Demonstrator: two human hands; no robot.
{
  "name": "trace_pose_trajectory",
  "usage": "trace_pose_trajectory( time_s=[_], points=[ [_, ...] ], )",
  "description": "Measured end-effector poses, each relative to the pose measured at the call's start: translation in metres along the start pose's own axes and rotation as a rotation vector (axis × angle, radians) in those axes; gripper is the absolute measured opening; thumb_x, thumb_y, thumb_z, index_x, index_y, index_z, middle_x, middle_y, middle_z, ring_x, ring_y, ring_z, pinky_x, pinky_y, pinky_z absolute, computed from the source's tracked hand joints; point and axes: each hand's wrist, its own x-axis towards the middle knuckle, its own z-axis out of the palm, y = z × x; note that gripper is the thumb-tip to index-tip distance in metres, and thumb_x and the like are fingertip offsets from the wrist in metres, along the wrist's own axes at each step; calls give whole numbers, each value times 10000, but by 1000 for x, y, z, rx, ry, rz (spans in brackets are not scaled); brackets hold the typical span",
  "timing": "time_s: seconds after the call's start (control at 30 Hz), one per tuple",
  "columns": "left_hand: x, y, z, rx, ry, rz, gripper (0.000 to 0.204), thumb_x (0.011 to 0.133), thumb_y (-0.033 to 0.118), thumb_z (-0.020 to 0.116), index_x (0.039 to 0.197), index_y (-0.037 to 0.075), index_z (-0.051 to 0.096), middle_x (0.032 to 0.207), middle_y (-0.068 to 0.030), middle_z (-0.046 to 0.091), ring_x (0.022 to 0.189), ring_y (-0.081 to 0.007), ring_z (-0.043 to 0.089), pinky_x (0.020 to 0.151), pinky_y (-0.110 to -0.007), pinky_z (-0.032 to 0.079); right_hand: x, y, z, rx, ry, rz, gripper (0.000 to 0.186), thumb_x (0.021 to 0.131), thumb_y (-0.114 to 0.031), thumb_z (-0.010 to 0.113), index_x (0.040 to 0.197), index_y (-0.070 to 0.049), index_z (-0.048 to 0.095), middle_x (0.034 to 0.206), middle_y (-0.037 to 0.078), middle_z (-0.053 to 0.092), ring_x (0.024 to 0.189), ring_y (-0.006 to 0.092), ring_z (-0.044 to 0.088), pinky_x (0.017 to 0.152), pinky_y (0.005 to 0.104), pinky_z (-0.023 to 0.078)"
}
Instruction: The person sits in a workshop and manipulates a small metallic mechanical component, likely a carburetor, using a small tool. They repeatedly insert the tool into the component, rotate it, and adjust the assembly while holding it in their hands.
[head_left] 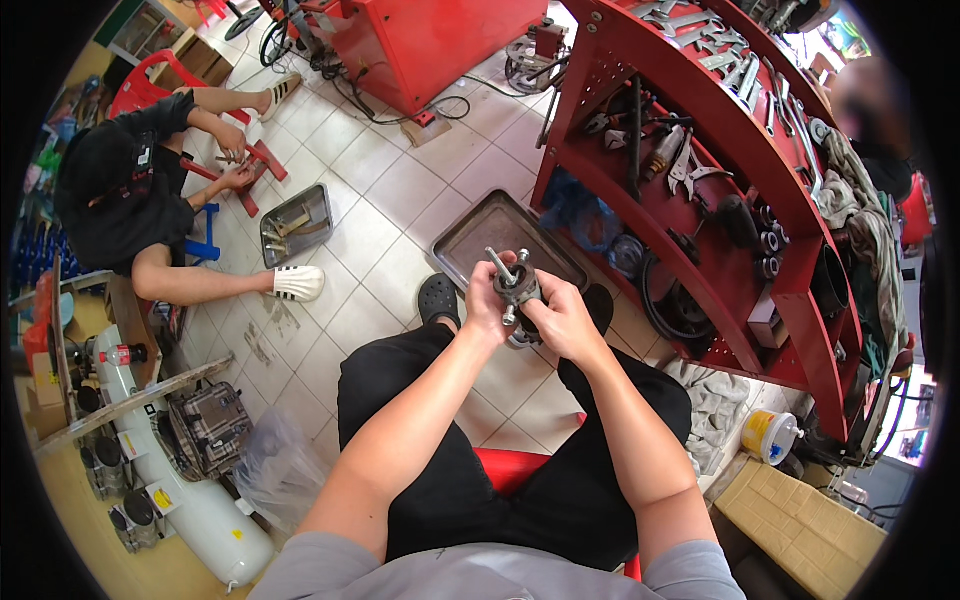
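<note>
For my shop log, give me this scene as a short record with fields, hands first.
left hand: grips metal part's left side
right hand: grips its right side
metal part: dark, round, studs sticking up
below hands: grey metal tray on tiled floor
right: red tool cart with wrenches
left: seated person, small tray

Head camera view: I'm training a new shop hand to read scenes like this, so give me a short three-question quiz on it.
1. True or false: both hands, left hand and right hand, hold the metal part with studs.
2. What lies on the tiled floor just beyond the person's feet?
A. an empty metal tray
B. a yellow bucket
C. a coiled garden hose
3. Fill in: the red tool cart with wrenches stands on the person's ____ side.

Key: 1 true; 2 A; 3 right.
</note>
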Motion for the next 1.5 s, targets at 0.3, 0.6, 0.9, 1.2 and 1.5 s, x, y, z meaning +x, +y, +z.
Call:
trace_pose_trajectory(
  time_s=[0.3, 0.6, 0.9, 1.2, 1.5],
  points=[
    [8, -5, -10, -7, 78, -56, 266, 911, 338, 477, 986, 112, 597, 891, -56, 639, 821, -197, 626, 765, -378, 520, 1, -5, 0, -75, 6, -32, 365, 786, -120, 505, 1105, 24, 607, 618, 96, 566, 538, 136, 552, 551, 311, 454],
    [77, -47, -132, 941, 410, 7, 273, 824, 227, 478, 871, 31, 662, 765, -99, 654, 674, -256, 610, 666, -364, 481, 10, -2, -23, -3, 203, 127, 160, 781, -86, 533, 881, 15, 606, 702, -11, 555, 638, 69, 463, 570, 243, 371],
    [89, -139, -221, 1755, 346, -285, 252, 810, 141, 546, 932, -33, 681, 1005, -267, 659, 1005, -375, 635, 875, -441, 507, 5, -1, -39, 295, 236, 291, 288, 856, -46, 470, 1088, 54, 609, 976, 130, 672, 858, 192, 660, 790, 300, 522],
    [108, -172, -249, 1814, 363, -324, 271, 880, 81, 452, 1088, -23, 592, 1127, -246, 618, 1031, -385, 625, 895, -459, 507, 7, 12, -54, 315, 260, 244, 285, 925, -117, 476, 1132, 50, 578, 1028, 182, 669, 889, 225, 666, 830, 337, 524],
    [119, -156, -269, 1353, 534, -236, 297, 897, 227, 508, 1035, -12, 617, 1025, -261, 652, 998, -384, 630, 866, -451, 490, 14, 1, -49, 281, 250, 294, 316, 896, -66, 448, 1152, 66, 577, 1044, 170, 666, 927, 227, 660, 853, 329, 518]
  ],
)
